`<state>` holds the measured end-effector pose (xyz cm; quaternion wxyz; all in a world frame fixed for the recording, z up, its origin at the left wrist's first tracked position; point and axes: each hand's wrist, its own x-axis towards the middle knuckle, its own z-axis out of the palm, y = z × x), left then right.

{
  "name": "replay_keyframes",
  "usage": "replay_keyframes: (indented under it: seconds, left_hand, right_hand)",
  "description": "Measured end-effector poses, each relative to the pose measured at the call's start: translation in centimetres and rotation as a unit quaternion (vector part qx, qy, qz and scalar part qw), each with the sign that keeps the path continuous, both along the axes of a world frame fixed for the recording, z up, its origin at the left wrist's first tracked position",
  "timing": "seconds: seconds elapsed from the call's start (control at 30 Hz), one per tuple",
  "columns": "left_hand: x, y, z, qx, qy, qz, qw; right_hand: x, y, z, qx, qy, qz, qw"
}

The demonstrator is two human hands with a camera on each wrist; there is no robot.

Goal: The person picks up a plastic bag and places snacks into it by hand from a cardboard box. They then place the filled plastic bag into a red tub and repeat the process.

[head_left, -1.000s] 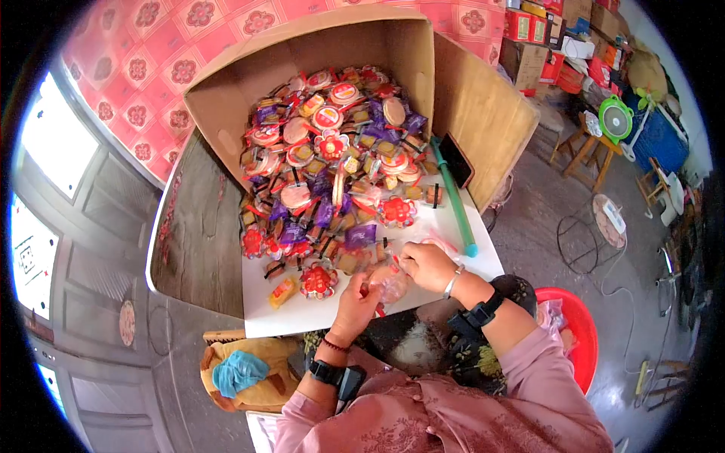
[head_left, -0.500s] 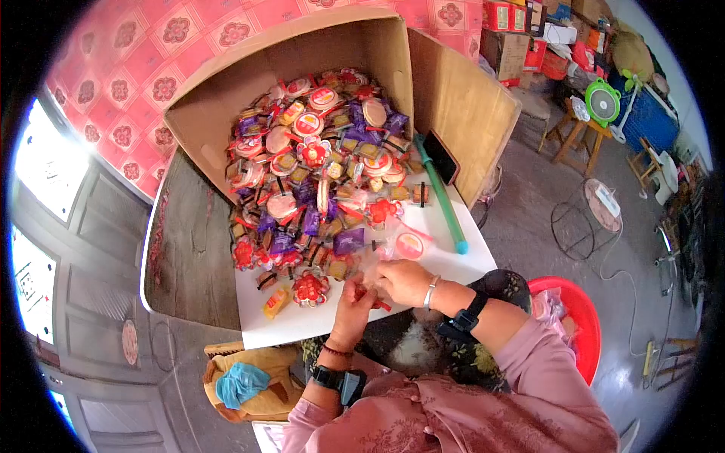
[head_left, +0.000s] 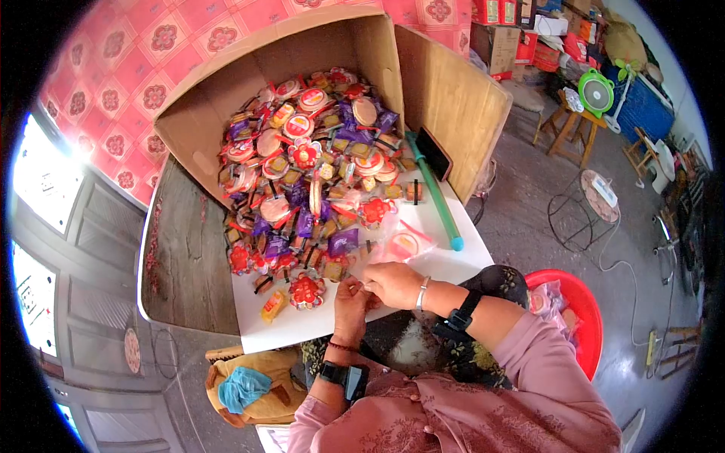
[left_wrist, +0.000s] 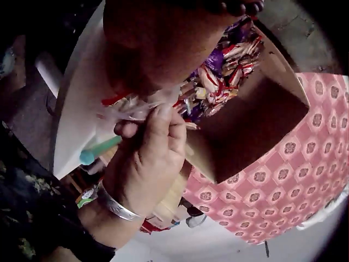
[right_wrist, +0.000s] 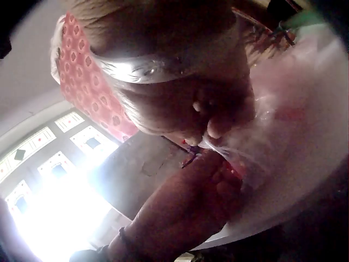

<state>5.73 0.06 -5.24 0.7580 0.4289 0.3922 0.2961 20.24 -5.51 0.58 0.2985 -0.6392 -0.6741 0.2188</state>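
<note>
Both hands meet over the front edge of the white tabletop [head_left: 291, 330]. My left hand [head_left: 350, 308] has its fingers curled round clear plastic with a bit of red at it; in the right wrist view the plastic [right_wrist: 218, 148] runs up between the hands. My right hand [head_left: 396, 285] pinches the same plastic between thumb and forefinger, plainest in the left wrist view [left_wrist: 136, 113]. Just beyond my right hand lies a clear bag with a round red-and-white print [head_left: 404, 244]; whether it joins the pinched plastic, I cannot tell.
An open cardboard box [head_left: 198, 121] on its side spills small wrapped packets [head_left: 302, 189]. Right of them are a green tube [head_left: 439, 196] and a dark phone [head_left: 434, 152]. A yellow packet [head_left: 273, 306] and red flower-shaped packet [head_left: 307, 291] lie left. A red basin [head_left: 590, 332] stands at right.
The pinkish bag held between the hands has left that spot, and a printed bag shows beyond my right hand. The hands have drawn close together, and the head view has shifted.
</note>
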Motion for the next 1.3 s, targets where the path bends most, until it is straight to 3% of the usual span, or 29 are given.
replay_keyframes:
  seconds: [0.1,0.23,0.43,0.53,0.6,0.67,0.77,0.9,1.1,1.17,1.3]
  left_hand:
    - [-0.1,0.0,0.1,-0.014,-0.031,-0.009,0.999]
    - [-0.6,0.1,0.6,-0.038,-0.072,-0.066,0.995]
    - [-1.2,-0.3,2.6,-0.056,-0.131,-0.101,0.985]
    - [-0.5,-0.9,4.2,-0.067,-0.149,-0.083,0.983]
    - [-0.3,-0.8,3.7,-0.063,-0.135,-0.075,0.986]
    - [-0.2,-0.5,2.8,-0.024,-0.079,-0.070,0.994]
    - [0.3,-0.9,3.1,0.000,-0.084,-0.072,0.994]
    - [0.9,-0.4,2.2,0.007,-0.076,-0.063,0.995]
    - [1.1,-0.1,0.2,0.095,-0.074,-0.063,0.991]
    - [1.4,-0.2,0.5,0.190,-0.052,-0.060,0.978]
    - [1.9,-0.3,0.7,0.215,-0.049,-0.099,0.970]
  right_hand:
    - [-0.1,0.0,-0.3,-0.001,0.062,0.030,0.998]
    - [0.0,0.2,-0.4,0.004,0.058,0.046,0.997]
    - [1.4,0.4,-0.4,0.032,0.103,-0.019,0.994]
    - [1.4,-1.0,3.7,-0.045,0.012,-0.056,0.997]
    - [1.2,-1.6,4.6,-0.035,0.024,-0.031,0.999]
    - [0.7,-2.0,4.6,-0.012,-0.046,-0.051,0.998]
    - [1.3,-1.5,1.6,0.040,-0.110,-0.094,0.989]
    - [1.6,-1.3,0.0,-0.002,-0.084,-0.125,0.989]
    - [1.5,-1.2,0.3,0.032,-0.079,-0.141,0.986]
    - [1.5,-1.2,0.9,0.042,-0.081,-0.152,0.984]
    - [1.9,-0.7,-0.1,0.056,-0.118,-0.148,0.980]
